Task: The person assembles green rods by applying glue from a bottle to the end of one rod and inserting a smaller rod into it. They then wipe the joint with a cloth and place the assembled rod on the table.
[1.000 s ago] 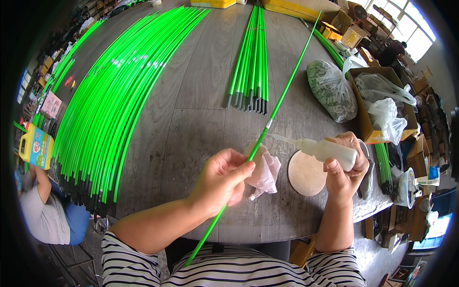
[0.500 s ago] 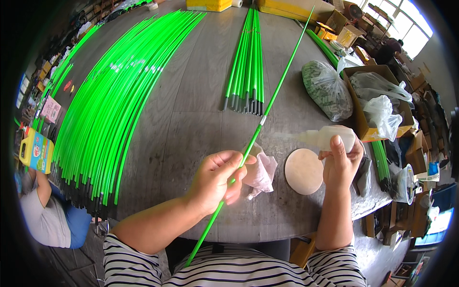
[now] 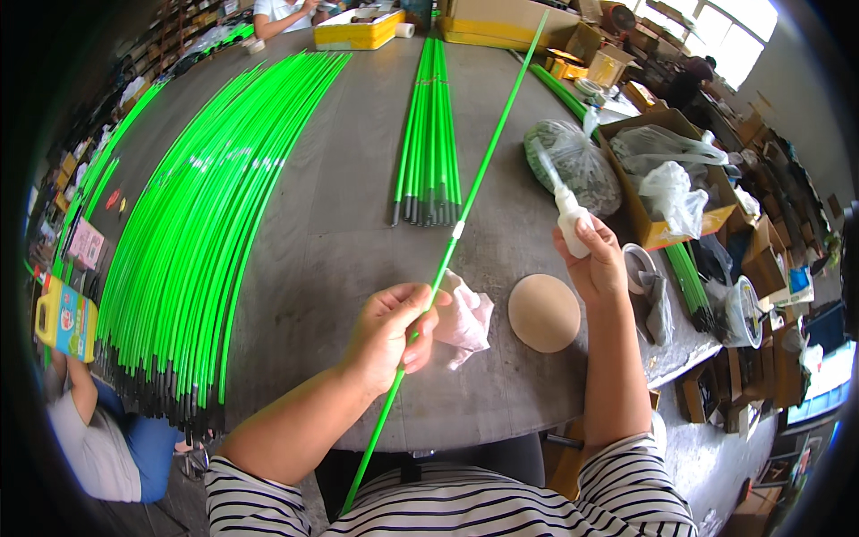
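Note:
Between the thumb and fingers of my left hand [image 3: 386, 338] is a thin green rod [image 3: 494, 152], slanting from near my lap up to the far right. A short white sleeve or band [image 3: 458, 230] sits on the rod above that hand. My right hand [image 3: 601, 268] grips a small white squeeze bottle [image 3: 571, 217], its narrow nozzle pointing up and slightly left, apart from the rod. On the table, a crumpled pinkish cloth [image 3: 469, 315] lies just beyond my left hand. A round tan disc [image 3: 544, 313] rests between the cloth and my right forearm.
Many green rods with dark ends [image 3: 210, 215] cover the table's left side; a smaller bundle [image 3: 431, 134] lies ahead. At right are a filled plastic bag [image 3: 573, 166] and a cardboard box [image 3: 667, 237]. Another person's arm [image 3: 82, 385] is near a yellow jug [image 3: 64, 318] at left.
The bottle has tipped from lying sideways, nozzle left, to nozzle up, and my right hand has risen. My left hand still holds the rod. The whole view has shifted slightly.

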The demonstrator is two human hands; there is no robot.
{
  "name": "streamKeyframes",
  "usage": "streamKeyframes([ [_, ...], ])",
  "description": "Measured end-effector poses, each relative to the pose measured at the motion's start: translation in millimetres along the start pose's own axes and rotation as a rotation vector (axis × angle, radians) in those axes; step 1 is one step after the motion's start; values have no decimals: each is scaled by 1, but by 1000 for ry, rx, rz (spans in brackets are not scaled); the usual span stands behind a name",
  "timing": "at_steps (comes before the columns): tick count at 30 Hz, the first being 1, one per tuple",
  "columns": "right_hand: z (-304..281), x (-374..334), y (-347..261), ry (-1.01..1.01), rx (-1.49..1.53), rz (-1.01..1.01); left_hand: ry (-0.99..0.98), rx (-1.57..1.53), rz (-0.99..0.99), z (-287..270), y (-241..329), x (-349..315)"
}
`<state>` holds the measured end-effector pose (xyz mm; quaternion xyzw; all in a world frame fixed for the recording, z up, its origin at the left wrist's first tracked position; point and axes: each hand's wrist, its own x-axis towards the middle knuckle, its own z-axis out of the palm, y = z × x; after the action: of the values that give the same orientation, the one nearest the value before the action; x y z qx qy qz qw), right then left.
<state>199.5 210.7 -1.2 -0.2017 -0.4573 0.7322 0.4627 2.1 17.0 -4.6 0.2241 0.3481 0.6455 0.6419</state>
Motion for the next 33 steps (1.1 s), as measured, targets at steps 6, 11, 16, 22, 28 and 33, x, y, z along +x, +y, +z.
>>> streamKeyframes([
  [6, -20, 16, 10, 126, -310, -178, 79, 99, -16, 2, 0, 1],
  [11, -43, 28, 31, 241, -803, -296, 50, 51, -50, 5, 1, 1],
  [16, -33, 21, 34, 302, -1093, -259, 27, 53, -66, 3, 5, -3],
  [22, -36, 19, 32, 313, -1234, -276, 61, 104, -48, 5, 3, -2],
  [28, -10, 7, -5, 544, -1059, -802, 18, 57, -66, 5, 2, -2],
  [33, 41, -34, -2, 282, -772, -738, -58, 49, -93, 5, -1, -4],
])
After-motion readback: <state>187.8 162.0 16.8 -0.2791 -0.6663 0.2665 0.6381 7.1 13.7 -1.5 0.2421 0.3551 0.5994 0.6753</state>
